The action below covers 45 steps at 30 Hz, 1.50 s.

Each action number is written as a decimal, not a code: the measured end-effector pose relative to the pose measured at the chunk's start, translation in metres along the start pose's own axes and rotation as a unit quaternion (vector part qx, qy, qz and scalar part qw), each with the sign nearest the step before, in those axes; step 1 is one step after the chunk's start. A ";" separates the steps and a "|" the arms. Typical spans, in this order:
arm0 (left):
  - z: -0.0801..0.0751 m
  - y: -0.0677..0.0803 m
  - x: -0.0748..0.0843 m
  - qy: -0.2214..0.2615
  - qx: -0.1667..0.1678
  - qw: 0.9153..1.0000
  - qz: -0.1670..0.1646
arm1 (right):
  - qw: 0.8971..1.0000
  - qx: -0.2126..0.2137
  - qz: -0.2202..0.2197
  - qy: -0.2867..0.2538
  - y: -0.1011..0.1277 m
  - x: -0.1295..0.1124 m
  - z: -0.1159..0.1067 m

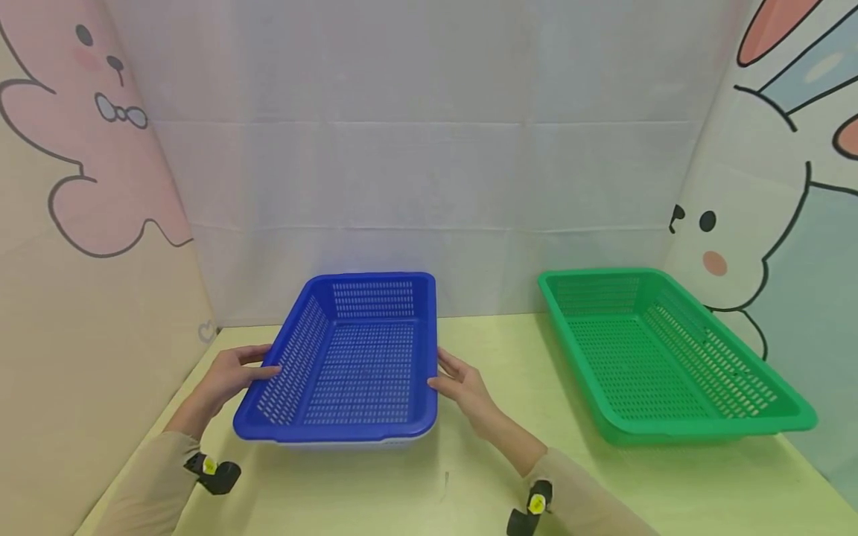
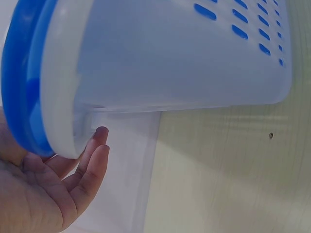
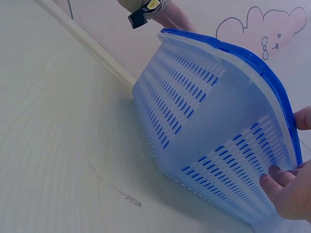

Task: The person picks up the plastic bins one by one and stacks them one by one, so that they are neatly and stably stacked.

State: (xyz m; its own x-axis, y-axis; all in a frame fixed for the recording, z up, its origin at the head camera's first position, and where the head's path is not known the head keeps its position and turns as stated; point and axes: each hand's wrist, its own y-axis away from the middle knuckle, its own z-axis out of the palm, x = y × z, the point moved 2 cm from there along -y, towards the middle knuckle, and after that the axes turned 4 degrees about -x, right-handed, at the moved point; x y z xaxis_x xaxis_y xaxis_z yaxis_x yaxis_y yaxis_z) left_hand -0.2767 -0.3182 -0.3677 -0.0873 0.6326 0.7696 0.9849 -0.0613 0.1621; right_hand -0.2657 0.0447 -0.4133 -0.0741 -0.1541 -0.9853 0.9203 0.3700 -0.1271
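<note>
A blue plastic basket [image 1: 365, 372] with slotted walls sits nested inside a white basket [image 3: 235, 94], as the right wrist view shows. In the head view, my left hand [image 1: 230, 376] holds the left side of the stack, thumb over the blue rim and fingers outside under it. On the opposite side my right hand [image 1: 467, 391] grips the rim, its thumb on top and its fingers against the white basket's outer wall. The left wrist view shows the left fingers below the white rim [image 2: 60, 82]. Nothing lies inside the blue basket.
A green slotted basket [image 1: 637, 368] stands at the right on the pale yellow table [image 1: 496, 335]. A white curtain [image 1: 429, 164] hangs behind, and cartoon-printed side panels [image 1: 100, 186] stand at left and right.
</note>
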 end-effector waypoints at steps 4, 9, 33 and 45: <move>0.001 -0.002 -0.002 0.006 0.001 1.000 0.006 | 1.000 -0.002 0.002 -0.006 0.000 -0.001 -0.002; 0.001 -0.008 -0.012 0.032 -0.003 0.999 0.020 | 1.000 -0.007 0.005 -0.005 0.001 -0.001 -0.004; 0.002 -0.008 0.001 -0.028 -0.009 0.999 0.018 | 0.999 -0.019 0.028 0.043 0.001 -0.007 -0.007; 0.011 -0.007 0.061 -0.010 0.073 0.997 0.021 | 0.992 -0.015 0.074 0.102 0.006 -0.013 -0.019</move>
State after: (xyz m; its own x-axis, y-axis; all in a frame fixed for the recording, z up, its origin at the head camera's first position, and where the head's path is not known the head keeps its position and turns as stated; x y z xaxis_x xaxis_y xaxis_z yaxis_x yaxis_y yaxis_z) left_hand -0.2870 -0.2701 -0.3286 -0.0437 0.6465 0.7616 0.9990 0.0240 0.0370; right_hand -0.2662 0.0666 -0.4038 -0.0175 0.0912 -0.9957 0.9151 0.4028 0.0208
